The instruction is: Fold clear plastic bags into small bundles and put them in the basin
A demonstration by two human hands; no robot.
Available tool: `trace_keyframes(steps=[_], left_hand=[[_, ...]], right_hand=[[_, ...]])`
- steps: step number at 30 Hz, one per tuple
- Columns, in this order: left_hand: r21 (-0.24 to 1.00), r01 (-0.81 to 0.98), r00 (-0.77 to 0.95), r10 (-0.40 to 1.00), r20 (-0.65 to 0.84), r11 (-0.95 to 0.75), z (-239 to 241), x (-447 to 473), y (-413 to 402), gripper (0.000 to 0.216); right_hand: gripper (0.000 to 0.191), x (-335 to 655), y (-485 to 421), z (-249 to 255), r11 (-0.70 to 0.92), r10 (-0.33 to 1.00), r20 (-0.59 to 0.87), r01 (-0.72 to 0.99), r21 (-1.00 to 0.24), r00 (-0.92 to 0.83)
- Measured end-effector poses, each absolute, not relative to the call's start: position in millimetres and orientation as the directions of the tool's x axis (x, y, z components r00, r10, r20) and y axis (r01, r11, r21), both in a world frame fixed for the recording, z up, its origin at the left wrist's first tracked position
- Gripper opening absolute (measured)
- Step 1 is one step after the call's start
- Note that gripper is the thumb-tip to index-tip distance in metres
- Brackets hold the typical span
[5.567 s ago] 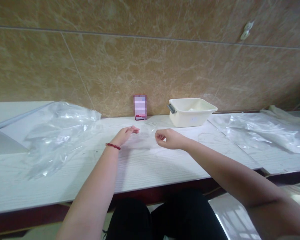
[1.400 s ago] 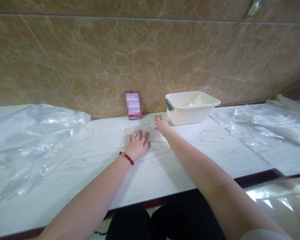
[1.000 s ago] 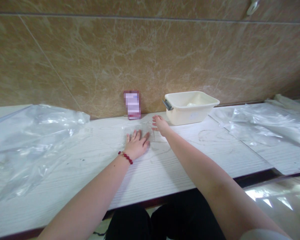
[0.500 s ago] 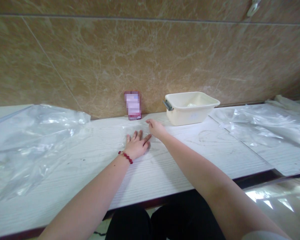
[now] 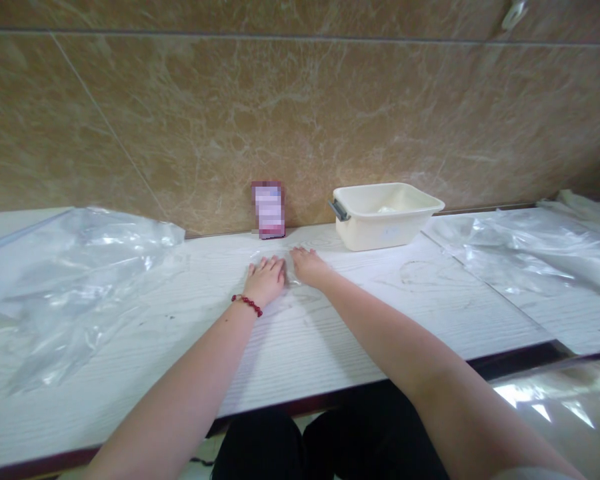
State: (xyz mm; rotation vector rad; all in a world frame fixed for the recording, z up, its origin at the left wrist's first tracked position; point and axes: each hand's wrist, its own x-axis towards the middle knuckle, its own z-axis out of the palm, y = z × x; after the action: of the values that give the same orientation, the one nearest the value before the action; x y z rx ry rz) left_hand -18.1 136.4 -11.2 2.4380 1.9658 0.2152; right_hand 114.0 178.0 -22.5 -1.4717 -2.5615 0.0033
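- Far left: a heap of clear plastic (image 5: 100, 260), crumpled and shiny, spreads over the white table (image 5: 290, 360) and extends toward the near side.
- Left of centre: a bracelet (image 5: 247, 305) of dark red beads encircles my left wrist.
- Centre, left side: my left hand (image 5: 267, 281) lies palm down, its fingers extended and slightly apart, on a small clear sheet (image 5: 291, 273).
- Centre, far side: a phone (image 5: 270, 211) in a red case stands against the brown wall (image 5: 180, 120), beyond my hands; its screen is blurred.
- Centre: the small clear sheet lies flat on the table, under and between my two hands; its outline is faint.
- Centre, right side: my right hand (image 5: 310, 267) rests on the right part of the sheet, just beside my left; its fingers are close together, and I cannot tell whether they pinch the sheet.
- Right of centre, far side: a cream tub (image 5: 377, 230) stands upright near the wall, a grey handle (image 5: 339, 211) at its left end, with something pale inside.
- Far right: more clear plastic (image 5: 520, 257) lies loosely on the table; above it, a white hook (image 5: 514, 15) is fixed to the wall.
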Motion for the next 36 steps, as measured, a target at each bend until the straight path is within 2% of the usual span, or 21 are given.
trace_keyframes(steps=[7, 10, 13, 15, 17, 23, 31, 33, 36], left_hand=[[0.052, 0.982, 0.181, 0.983, -0.013, -0.18, -13, -29, 140, 0.048], [0.05, 0.982, 0.181, 0.983, -0.038, -0.179, -11, -31, 140, 0.049], [0.045, 0.98, 0.195, 0.98, -0.031, -0.194, -11, -31, 140, 0.05], [0.038, 0.979, 0.202, 0.979, -0.041, -0.2, -11, -32, 140, 0.05], [0.037, 0.98, 0.195, 0.979, -0.055, -0.193, -12, -33, 141, 0.049], [0.083, 0.987, 0.144, 0.989, -0.035, -0.14, -16, -41, 145, 0.049], [0.104, 0.994, 0.046, 0.996, -0.079, -0.038, -13, -64, 152, 0.062], [0.114, 0.993, 0.015, 0.999, -0.044, -0.01, -12, -66, 152, 0.061], [0.126, 0.991, 0.025, 0.996, 0.088, -0.036, -10, -61, 151, 0.057]], right_hand=[[0.043, 118, 178, -21, 0.409, 0.907, 0.186, 0.897, -0.169, -0.378], [0.042, 117, 180, -15, 0.369, 0.91, 0.275, 0.91, -0.19, -0.312], [0.042, 108, 179, -11, 0.485, 0.846, 0.356, 0.851, -0.202, -0.398], [0.042, 101, 176, -14, 0.583, 0.8, 0.313, 0.788, -0.198, -0.513], [0.043, 97, 174, -19, 0.604, 0.793, 0.238, 0.773, -0.193, -0.56], [0.05, 105, 173, -25, 0.443, 0.895, 0.146, 0.876, -0.189, -0.421], [0.051, 123, 180, -19, 0.284, 0.958, 0.01, 0.947, -0.149, -0.285], [0.052, 125, 181, -19, 0.267, 0.963, 0.002, 0.953, -0.146, -0.269], [0.052, 124, 182, -19, 0.261, 0.965, 0.003, 0.954, -0.146, -0.264]])
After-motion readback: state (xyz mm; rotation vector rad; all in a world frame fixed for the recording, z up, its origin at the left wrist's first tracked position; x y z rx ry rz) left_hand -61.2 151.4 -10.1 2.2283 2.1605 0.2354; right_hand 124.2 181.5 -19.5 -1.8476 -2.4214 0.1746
